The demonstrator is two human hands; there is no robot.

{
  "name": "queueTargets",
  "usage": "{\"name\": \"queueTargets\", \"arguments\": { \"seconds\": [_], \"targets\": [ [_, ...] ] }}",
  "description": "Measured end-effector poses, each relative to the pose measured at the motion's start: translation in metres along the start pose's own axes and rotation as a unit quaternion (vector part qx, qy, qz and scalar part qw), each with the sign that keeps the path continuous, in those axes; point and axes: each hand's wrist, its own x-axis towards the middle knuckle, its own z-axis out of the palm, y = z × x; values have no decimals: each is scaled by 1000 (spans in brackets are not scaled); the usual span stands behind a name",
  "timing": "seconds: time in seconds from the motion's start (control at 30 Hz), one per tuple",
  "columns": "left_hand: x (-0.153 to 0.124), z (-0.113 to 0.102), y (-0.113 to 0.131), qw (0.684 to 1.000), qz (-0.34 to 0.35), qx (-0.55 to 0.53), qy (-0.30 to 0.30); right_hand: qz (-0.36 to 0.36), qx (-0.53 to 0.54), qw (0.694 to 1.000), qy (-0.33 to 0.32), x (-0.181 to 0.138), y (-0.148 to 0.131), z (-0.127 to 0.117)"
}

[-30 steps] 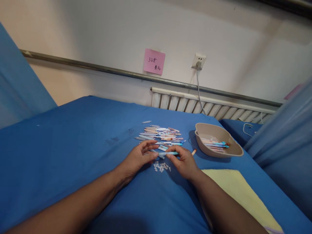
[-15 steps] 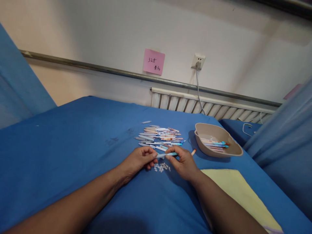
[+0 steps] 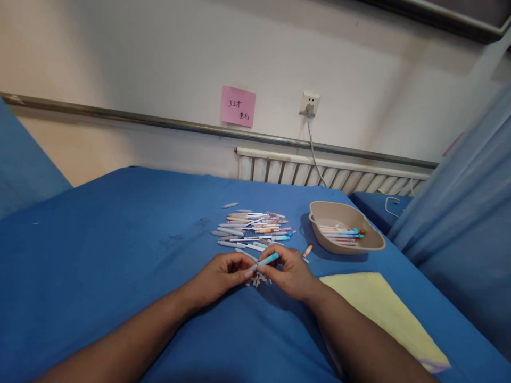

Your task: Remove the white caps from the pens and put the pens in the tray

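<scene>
While left hand (image 3: 223, 274) and right hand (image 3: 289, 271) pinch the light-blue pen (image 3: 266, 260) by its ends, a firm, level hold seems wisest.

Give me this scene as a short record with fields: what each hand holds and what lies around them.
surface: blue cloth-covered table
left hand: pinches one end of a light-blue pen
right hand: grips that pen further along
below the hands: small heap of white pieces
beyond the hands: loose pile of pastel pens
right of the pile: beige plastic tray holding a few pens
by the right forearm: pale yellow cloth
</scene>
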Motion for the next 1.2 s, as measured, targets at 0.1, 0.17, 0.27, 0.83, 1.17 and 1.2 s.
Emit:
{"name": "queueTargets", "arguments": {
  "seconds": [0.1,0.17,0.27,0.83,1.17,1.2],
  "targets": [
    [0,1,0,999,22,45,1,1,-18,1000,-19,-1,1,3],
    [0,1,-2,998,30,47,-1,4,-15,999,-49,-1,2,2],
    [2,1,-4,999,23,8,23,12,-31,998,-61,1,6,-8],
    [8,-6,-8,986,-18,-128,101,157,-529,832,-53,3,25,-69],
    [6,0,-9,994,-8,-81,78,59,-44,990,120,12,16,-46],
    [7,1,-10,994,-5,-78,72,52,46,989,127,13,13,-42]
  ]
}}
